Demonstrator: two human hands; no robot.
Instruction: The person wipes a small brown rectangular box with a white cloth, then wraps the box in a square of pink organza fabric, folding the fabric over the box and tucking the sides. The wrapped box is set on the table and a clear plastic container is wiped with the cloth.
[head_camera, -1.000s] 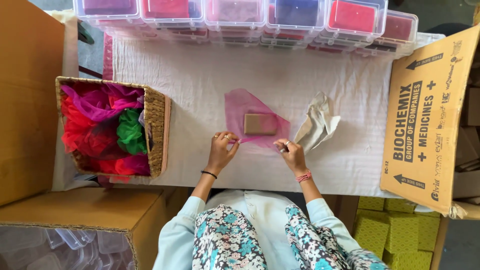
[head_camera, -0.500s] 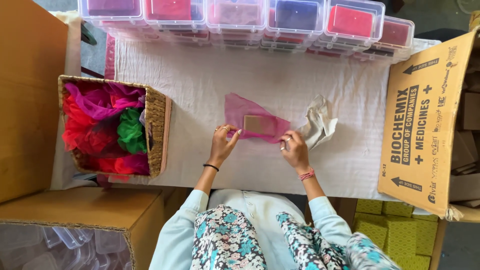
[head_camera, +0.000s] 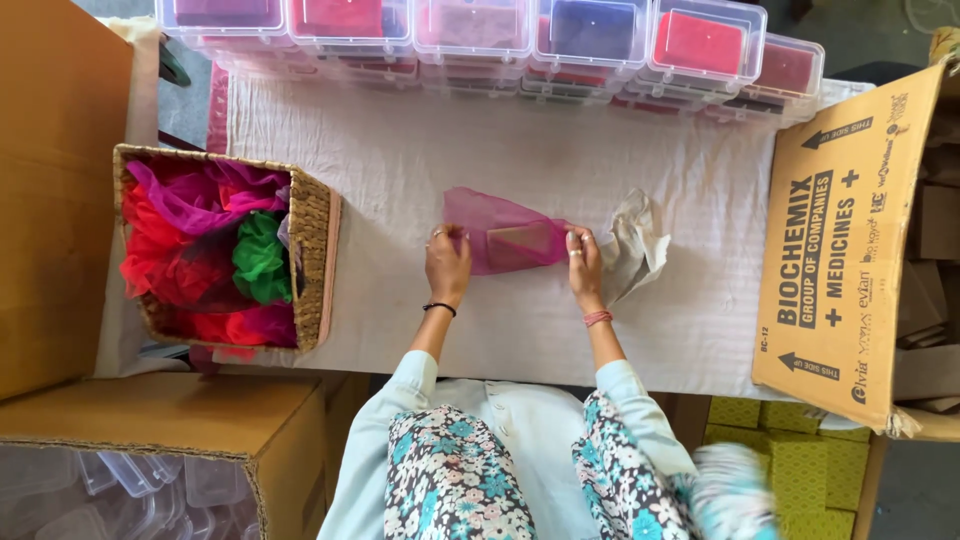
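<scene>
Pink sheer pouch (head_camera: 505, 238) lay mid-table on the white cloth (head_camera: 400, 170), long axis left-right, a flat block (head_camera: 518, 244) inside. Left hand (head_camera: 447, 264) pinched its left end, right hand (head_camera: 584, 262) its right end.

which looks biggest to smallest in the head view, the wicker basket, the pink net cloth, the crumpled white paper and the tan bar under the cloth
1. wicker basket
2. pink net cloth, held by the left hand and right hand
3. crumpled white paper, partly hidden, so close to the cloth
4. tan bar
</scene>
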